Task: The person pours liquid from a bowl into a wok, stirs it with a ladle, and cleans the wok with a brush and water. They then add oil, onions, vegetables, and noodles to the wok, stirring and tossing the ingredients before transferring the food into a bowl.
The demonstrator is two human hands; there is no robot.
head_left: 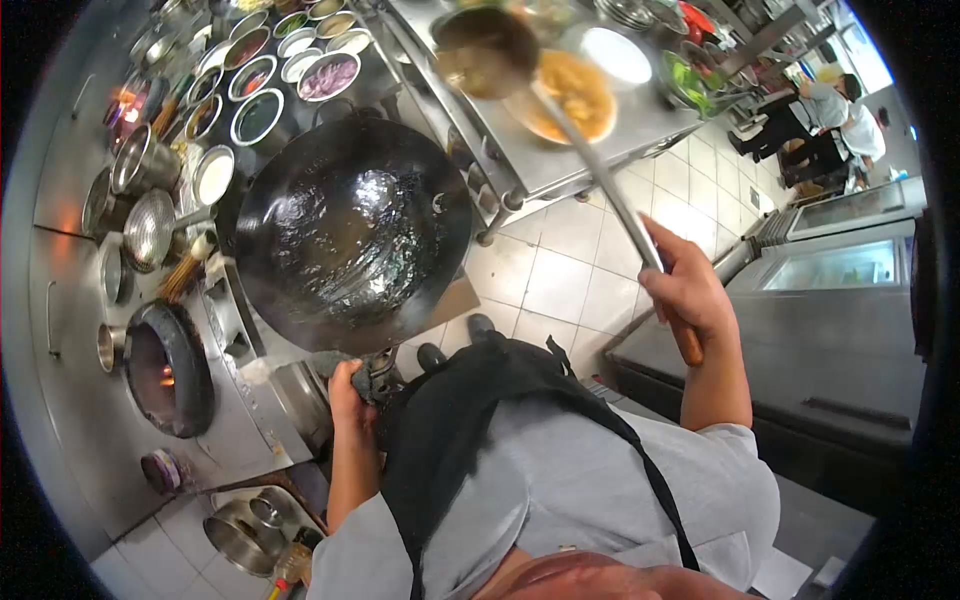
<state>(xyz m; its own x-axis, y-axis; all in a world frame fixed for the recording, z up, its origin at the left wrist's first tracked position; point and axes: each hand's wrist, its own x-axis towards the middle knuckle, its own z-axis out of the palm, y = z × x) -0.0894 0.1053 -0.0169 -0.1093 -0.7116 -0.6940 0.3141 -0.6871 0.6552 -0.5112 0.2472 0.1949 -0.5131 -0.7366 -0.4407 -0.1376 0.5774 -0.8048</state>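
"What has hold of what, starting by the apron (455, 400)?"

"The left hand (350, 402) has its fingers clamped on a dark cloth (363, 380) at the near edge of the wok (350, 235). I can't tell how much handle lies under it."

"And the right hand (693, 290)?"

"Fingers wrapped round the ladle (607, 182), wooden end (686, 338) poking out below the fist."

"Which way does the ladle run from there?"

"Forward and to the left. Its long axis slants across the tiled floor (555, 280) to the steel desk (540, 170)."

"Where's the wok, then?"

"Left of the shaft and nearer the body. The left hand is right at it; the right is well apart."

"And the ladle's bowl (487, 60)?"

"Over the desk, just left of the orange food (575, 95). Blur hides whether they touch."

"Anything past the food?"

"A white plate (615, 55), just beyond, a little to the right."
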